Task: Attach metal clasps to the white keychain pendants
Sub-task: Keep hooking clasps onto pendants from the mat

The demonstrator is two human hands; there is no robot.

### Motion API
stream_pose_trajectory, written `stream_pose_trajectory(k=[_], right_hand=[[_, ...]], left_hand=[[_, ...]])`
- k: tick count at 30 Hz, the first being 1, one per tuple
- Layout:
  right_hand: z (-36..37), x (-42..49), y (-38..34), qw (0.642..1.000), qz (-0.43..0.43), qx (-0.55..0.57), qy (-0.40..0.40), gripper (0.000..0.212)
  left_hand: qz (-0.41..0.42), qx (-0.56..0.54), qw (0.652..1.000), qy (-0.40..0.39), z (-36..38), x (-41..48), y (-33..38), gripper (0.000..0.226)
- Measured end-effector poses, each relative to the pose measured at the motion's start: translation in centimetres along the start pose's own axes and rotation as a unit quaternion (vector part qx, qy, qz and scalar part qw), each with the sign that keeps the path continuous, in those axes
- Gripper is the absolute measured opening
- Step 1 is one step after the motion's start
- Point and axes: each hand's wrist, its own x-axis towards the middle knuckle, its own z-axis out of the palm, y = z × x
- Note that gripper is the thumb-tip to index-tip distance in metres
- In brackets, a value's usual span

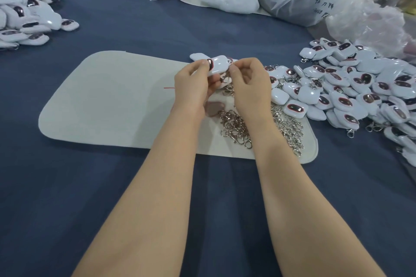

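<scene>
Far left, a left pile (29, 22) of pendants lies well clear of the work. Nearer me is the mat (101, 101). Above its right half my left hand (193, 87) grips the pendant (219, 65), fingers curled round its left end and holding it off the mat. The pendant's long axis runs left to right, bridging the two hands, so its right end faces my right hand (249, 83). That hand's thumb and forefinger are pinched together at that end, on what looks like the top of a clasp (225, 79) hanging just beneath; the joint itself is too small to read. Loose clasps (236, 128) sit on the mat under my right wrist, so the right hand is the nearer for the next one. Further right lies the right pile (360, 87).
</scene>
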Motion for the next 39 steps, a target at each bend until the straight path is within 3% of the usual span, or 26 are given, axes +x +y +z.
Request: stream_pose_trajectory(k=[4, 8, 12, 15, 20, 24, 26, 28, 30, 31, 32, 33, 34, 36, 38, 39], right_hand=[[0.2, -0.2, 0.0, 0.998, -0.035, -0.057, 0.003, 0.01], [-0.2, -0.2, 0.1, 0.989, -0.045, -0.138, -0.032, 0.01], [-0.4, 0.0, 0.2, 0.978, -0.045, -0.194, -0.062, 0.01], [-0.7, 0.0, 0.4, 0.975, -0.017, -0.209, -0.073, 0.015], [-0.6, 0.1, -0.1, 0.986, -0.014, -0.164, -0.01, 0.021], [-1.2, 0.6, -0.4, 0.984, -0.021, -0.164, -0.068, 0.028], [-1.7, 0.7, -0.2, 0.994, 0.038, -0.096, -0.024, 0.029], [-2.3, 1.0, -0.5, 0.981, 0.126, 0.108, 0.097, 0.027], [-3.1, 1.7, -0.6, 0.896, 0.187, 0.358, 0.184, 0.017], [-3.4, 1.9, -0.5, 0.863, 0.197, 0.418, 0.205, 0.022], [-3.5, 2.0, -0.2, 0.853, 0.207, 0.431, 0.211, 0.031], [-3.5, 2.0, 0.0, 0.87, 0.214, 0.39, 0.211, 0.037], [-3.3, 1.8, 0.0, 0.911, 0.213, 0.292, 0.197, 0.039], [-2.6, 1.3, 0.3, 0.982, 0.138, -0.022, 0.129, 0.035], [-2.0, 0.9, 0.8, 0.974, 0.037, -0.222, 0.021, 0.034], [-1.7, 0.8, 1.1, 0.961, 0.011, -0.275, -0.031, 0.036]], left_hand=[[-0.014, 0.015, 1.0, -0.002, 0.1, 0.1, -0.1, 0.015], [0.076, 0.091, 0.993, 0.023, 0.0, 0.2, -0.2, 0.016], [0.237, 0.278, 0.93, 0.041, 0.0, -0.2, -0.4, 0.028], [0.303, 0.345, 0.888, 0.013, 0.3, -0.5, -0.8, 0.03], [0.284, 0.339, 0.897, 0.006, 0.5, -0.2, -1.0, 0.032], [0.253, 0.337, 0.907, -0.006, 0.6, -0.5, -1.1, 0.04], [0.238, 0.331, 0.913, -0.001, 0.7, -0.4, -1.2, 0.046], [0.214, 0.307, 0.927, 0.01, 0.6, -0.1, -1.2, 0.044], [0.204, 0.304, 0.93, 0.034, 0.4, 0.3, -1.1, 0.035], [0.211, 0.327, 0.92, 0.047, 0.2, 0.4, -1.1, 0.033], [0.221, 0.358, 0.906, 0.052, 0.1, 0.5, -1.3, 0.032], [0.229, 0.393, 0.889, 0.047, 0.0, 0.5, -1.5, 0.032], [0.236, 0.432, 0.87, 0.033, 0.0, 0.6, -1.7, 0.034], [0.246, 0.531, 0.811, -0.004, -0.1, 0.8, -2.3, 0.036], [0.25, 0.609, 0.753, -0.027, -0.2, 1.0, -2.8, 0.035], [0.25, 0.621, 0.742, -0.027, -0.2, 1.0, -2.9, 0.034]])
